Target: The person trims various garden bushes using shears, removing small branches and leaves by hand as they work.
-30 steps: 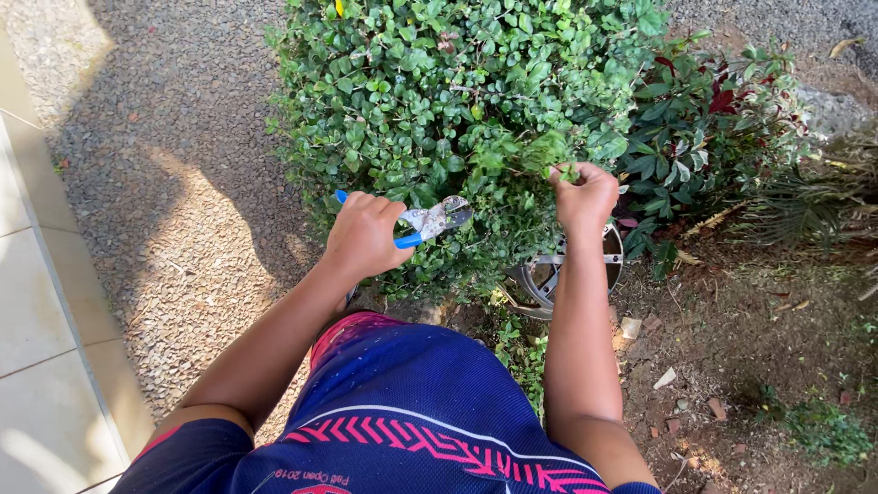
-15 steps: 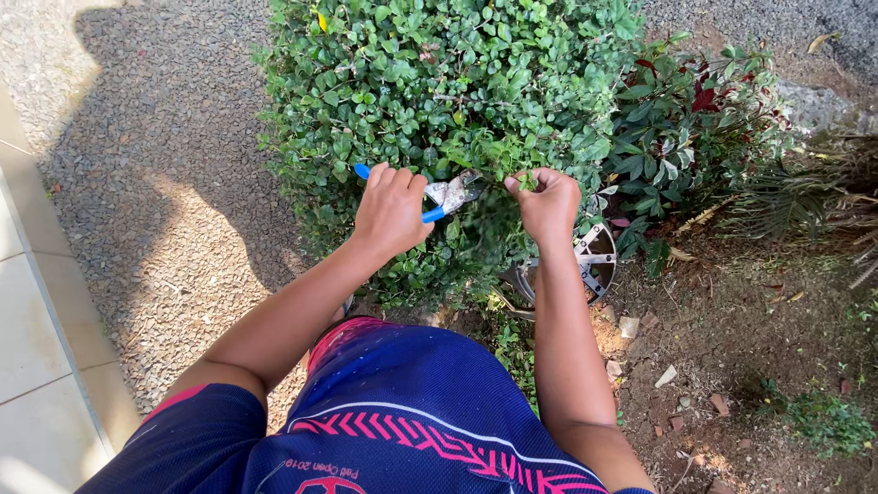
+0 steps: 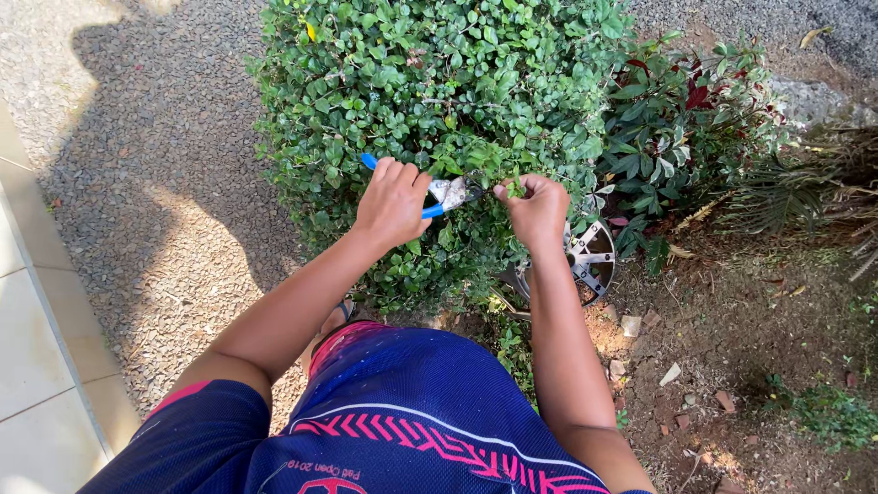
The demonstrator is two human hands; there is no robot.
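A dense green bush [image 3: 439, 101] fills the upper middle of the head view. My left hand [image 3: 391, 203] grips blue-handled pruning shears [image 3: 445, 195], their metal jaws pointing right into the foliage. My right hand [image 3: 535, 209] pinches a leafy sprig of the bush just right of the jaws, fingers closed on it. Both hands sit close together at the near face of the bush.
A metal wheel rim [image 3: 585, 261] lies under the bush on the right. A red-and-green leafed plant [image 3: 681, 119] stands to the right, over bare soil with small stones [image 3: 722, 366]. Gravel [image 3: 137, 183] lies left, and pale paving tiles [image 3: 37, 366] run along the left edge.
My right hand moved left toward the shears and took hold of a sprig. The left hand with the shears shifted slightly right and up into the bush.
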